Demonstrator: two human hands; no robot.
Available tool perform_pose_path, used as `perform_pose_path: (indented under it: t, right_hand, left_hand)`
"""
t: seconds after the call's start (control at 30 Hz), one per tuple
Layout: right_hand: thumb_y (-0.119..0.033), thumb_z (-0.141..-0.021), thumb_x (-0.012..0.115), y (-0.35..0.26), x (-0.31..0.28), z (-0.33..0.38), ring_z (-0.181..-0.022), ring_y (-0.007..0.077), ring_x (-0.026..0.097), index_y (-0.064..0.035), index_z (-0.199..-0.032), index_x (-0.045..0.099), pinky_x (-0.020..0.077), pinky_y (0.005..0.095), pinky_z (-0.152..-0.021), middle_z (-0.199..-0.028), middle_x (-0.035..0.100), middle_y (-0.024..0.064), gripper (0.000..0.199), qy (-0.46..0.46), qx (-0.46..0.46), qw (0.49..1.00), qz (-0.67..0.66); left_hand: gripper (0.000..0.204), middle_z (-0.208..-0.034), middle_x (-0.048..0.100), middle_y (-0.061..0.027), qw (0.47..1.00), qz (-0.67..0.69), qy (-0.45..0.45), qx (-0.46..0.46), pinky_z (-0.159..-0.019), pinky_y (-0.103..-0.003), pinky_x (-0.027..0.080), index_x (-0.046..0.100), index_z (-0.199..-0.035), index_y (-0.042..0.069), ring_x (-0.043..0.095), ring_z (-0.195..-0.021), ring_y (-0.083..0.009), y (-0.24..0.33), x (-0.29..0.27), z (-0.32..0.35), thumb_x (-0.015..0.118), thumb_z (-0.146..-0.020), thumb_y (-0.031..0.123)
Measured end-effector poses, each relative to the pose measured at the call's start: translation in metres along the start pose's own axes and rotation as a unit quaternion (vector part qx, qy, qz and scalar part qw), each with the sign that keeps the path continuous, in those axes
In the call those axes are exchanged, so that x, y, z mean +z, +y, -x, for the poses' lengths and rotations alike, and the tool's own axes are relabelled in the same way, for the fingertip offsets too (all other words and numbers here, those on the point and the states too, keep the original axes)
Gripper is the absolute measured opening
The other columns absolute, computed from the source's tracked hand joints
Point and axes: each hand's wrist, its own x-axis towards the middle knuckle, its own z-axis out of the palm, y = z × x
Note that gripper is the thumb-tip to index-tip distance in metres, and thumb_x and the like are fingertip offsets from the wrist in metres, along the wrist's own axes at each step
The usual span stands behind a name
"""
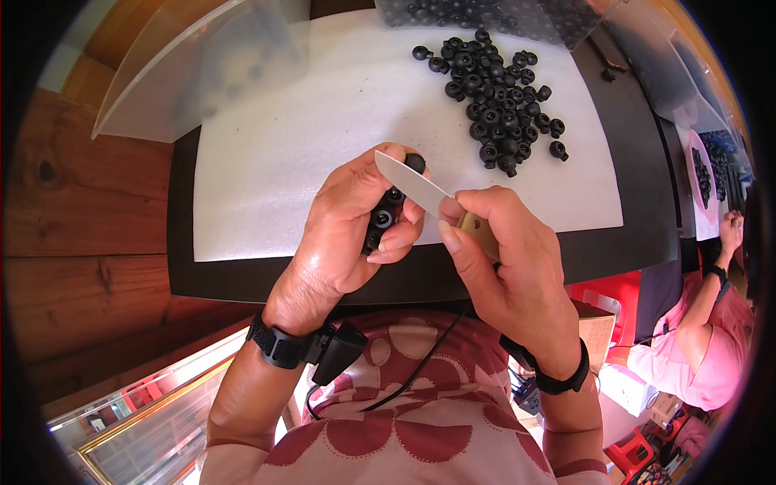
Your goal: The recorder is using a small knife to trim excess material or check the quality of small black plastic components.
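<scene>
Several small round black parts with a hole in them (pixel 383 218) lie in the curled fingers of my left hand (pixel 339 218). One more black part (pixel 415 162) is pinched at the tips of its thumb and forefinger. My right hand (pixel 517 267) grips the light tan handle of a knife (pixel 412 182). The blade points up and to the left, its tip over the left thumb, close beside the pinched part. Whether the edge touches that part I cannot tell. A loose pile of the same black parts (pixel 493 105) lies on the white sheet beyond my hands.
The white sheet (pixel 267 170) covers most of a dark table (pixel 647 162). A translucent plastic bin (pixel 162 73) stands at the far left, and another bin (pixel 525 24) holds more black parts at the back. On the right sits a co-worker in pink (pixel 703 356) beside a pink tray (pixel 702 186).
</scene>
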Motion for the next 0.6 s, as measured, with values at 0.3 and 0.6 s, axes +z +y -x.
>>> perform_pose_path:
  t: [0.3, 0.6]
  right_hand:
    - [-0.003, -0.09, 0.071, -0.0003, 0.0006, -0.0007, -0.067, 0.035, 0.064, -0.0032, -0.109, 0.057, 0.0485, 0.042, -0.057, -0.084, 0.063, 0.0135, 0.023, 0.012, -0.005, 1.0, 0.005]
    - [-0.003, -0.09, 0.071, 0.0012, 0.0001, -0.0013, -0.068, 0.0357, 0.065, -0.0036, -0.109, 0.057, 0.0495, 0.0414, -0.058, -0.084, 0.063, 0.0138, 0.023, 0.01, -0.001, 1.0, -0.004]
  left_hand:
    - [0.034, -0.077, 0.057, -0.0041, 1.0, -0.009, 0.012, 0.0, -0.041, -0.022, 0.025, 0.058, -0.104, 0.003, 0.04, -0.052, -0.0086, -0.0003, 0.0014, -0.0001, 0.051, -0.108, 0.036]
    - [0.032, -0.078, 0.057, -0.0046, 1.0, -0.007, 0.023, 0.0, -0.041, -0.022, 0.025, 0.058, -0.109, 0.004, 0.04, -0.052, -0.0084, 0.0003, 0.0025, 0.0011, 0.052, -0.108, 0.035]
